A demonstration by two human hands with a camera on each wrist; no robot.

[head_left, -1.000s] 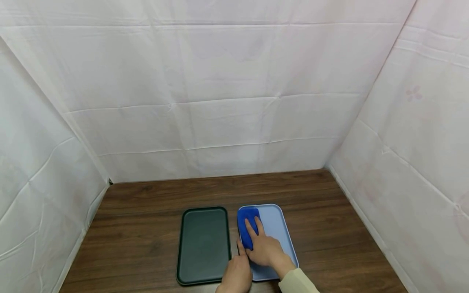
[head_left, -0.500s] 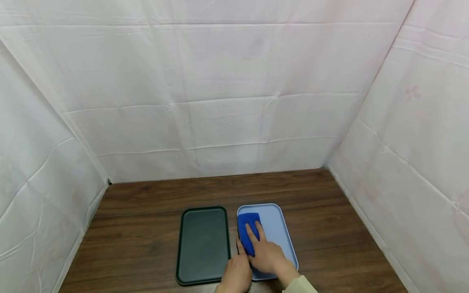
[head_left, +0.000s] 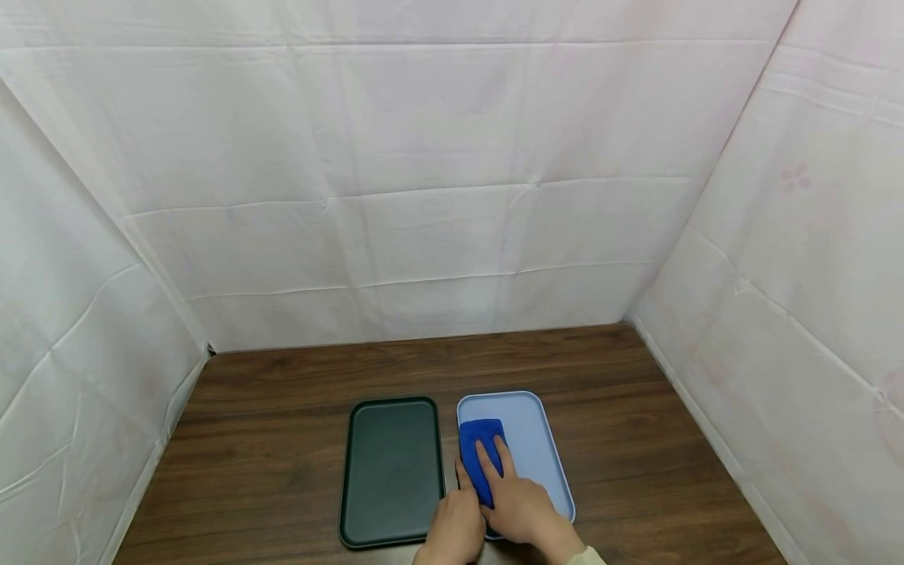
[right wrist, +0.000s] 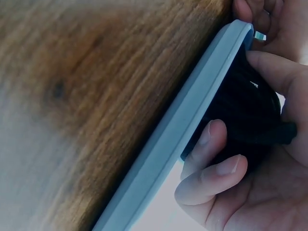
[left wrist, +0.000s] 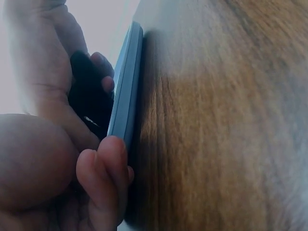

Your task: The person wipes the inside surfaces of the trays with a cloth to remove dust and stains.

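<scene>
A folded blue cloth lies on the left half of the light blue tray. My right hand presses on it, two fingers stretched forward and spread over the cloth. Seen from the right wrist, the cloth looks nearly black beneath the palm, between the thumb and two bent fingers. My left hand holds the tray's near left edge, its index finger pointing along the side. The left wrist view has curled fingertips against the tray's rim. The palms partly hide the tray's near end.
Left of the blue tray lies a dark green tray, a narrow gap between them. Both rest on a brown wooden table. White sheets close off the back and both sides.
My right hand and the blue cloth have slid toward me along the tray's left side, baring more of its far end. The left hand stays at the edge.
</scene>
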